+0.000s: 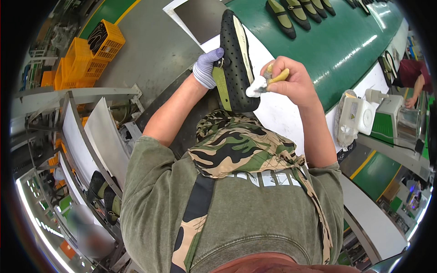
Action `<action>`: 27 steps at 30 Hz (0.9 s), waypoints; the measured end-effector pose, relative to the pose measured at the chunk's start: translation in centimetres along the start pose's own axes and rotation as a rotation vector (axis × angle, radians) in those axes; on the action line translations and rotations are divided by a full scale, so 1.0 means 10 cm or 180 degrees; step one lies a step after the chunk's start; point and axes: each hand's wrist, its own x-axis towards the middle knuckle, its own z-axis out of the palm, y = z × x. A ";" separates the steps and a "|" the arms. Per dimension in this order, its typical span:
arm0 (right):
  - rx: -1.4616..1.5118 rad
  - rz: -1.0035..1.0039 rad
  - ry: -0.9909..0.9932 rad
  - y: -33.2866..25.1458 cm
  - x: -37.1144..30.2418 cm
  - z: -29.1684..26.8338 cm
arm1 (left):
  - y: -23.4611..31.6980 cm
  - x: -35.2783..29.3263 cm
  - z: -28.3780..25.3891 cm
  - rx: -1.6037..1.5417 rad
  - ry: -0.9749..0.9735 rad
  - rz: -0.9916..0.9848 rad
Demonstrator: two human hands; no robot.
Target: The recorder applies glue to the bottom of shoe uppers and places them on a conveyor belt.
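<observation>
My left hand [207,68], in a pale purple and white glove, grips a black shoe [237,54] with a dotted surface and an olive-green strap or lining. The shoe is held upright, its pale sole edge turned to the right. Pinched in my bare right hand [291,82] is a white wad [257,86], with a yellowish piece beside it between the fingers; I cannot tell whether that is a handle or finger covers. The wad touches the shoe's side near its lower end.
Several black and green shoes [298,16] stand on the green conveyor belt [327,54]. To the right are a white machine [350,116] and another person's hand [411,102]. Yellow crates [75,63] are stacked at the far left, above a rack [79,132] with more shoes.
</observation>
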 end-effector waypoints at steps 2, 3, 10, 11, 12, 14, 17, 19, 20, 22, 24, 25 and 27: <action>-0.0125 -0.0184 0.0107 0.14 0.23 0.03 | 0.10 -0.06 -0.07 0.0021 0.0046 -0.0059; -0.0094 -0.0203 -0.0030 0.19 0.36 0.07 | 0.14 -0.14 -0.05 -0.0156 0.0215 -0.0033; -0.0451 -0.0632 0.0860 0.47 1.13 0.47 | 0.48 -0.64 -0.22 0.0058 0.0214 0.0235; -0.0451 -0.0717 0.1182 0.54 1.24 0.52 | 0.55 -0.78 -0.23 0.0135 0.0505 0.0451; -0.0309 -0.0743 0.1218 0.60 1.32 0.52 | 0.61 -0.94 -0.18 0.0204 0.0634 0.0705; -0.0198 -0.0684 0.1232 0.76 1.48 0.48 | 0.82 -1.30 -0.18 0.0358 0.1077 0.1229; 0.0238 -0.0354 0.0994 0.99 1.62 0.49 | 1.20 -2.00 -0.25 0.0062 0.1745 0.2269; 0.0307 -0.0214 0.0886 1.17 1.64 0.43 | 1.47 -2.42 0.26 -0.0040 0.1979 0.3081; 0.0350 -0.0092 0.0851 1.23 1.66 0.42 | 1.63 -2.76 0.18 0.0281 0.2652 0.3728; 0.0475 -0.0011 0.0799 1.33 1.67 0.33 | 1.95 -3.36 0.37 0.0013 0.3433 0.4034; 0.0620 0.0099 0.0861 1.30 1.66 0.32 | 2.23 -4.38 0.05 0.0560 0.2920 0.4439; 0.0600 0.0142 0.0961 1.33 1.67 0.27 | 2.33 -4.84 -0.01 0.0680 0.3477 0.4262; 0.0498 0.0379 0.1182 1.31 1.67 0.15 | 2.37 -5.41 -0.21 0.0553 0.3783 0.4210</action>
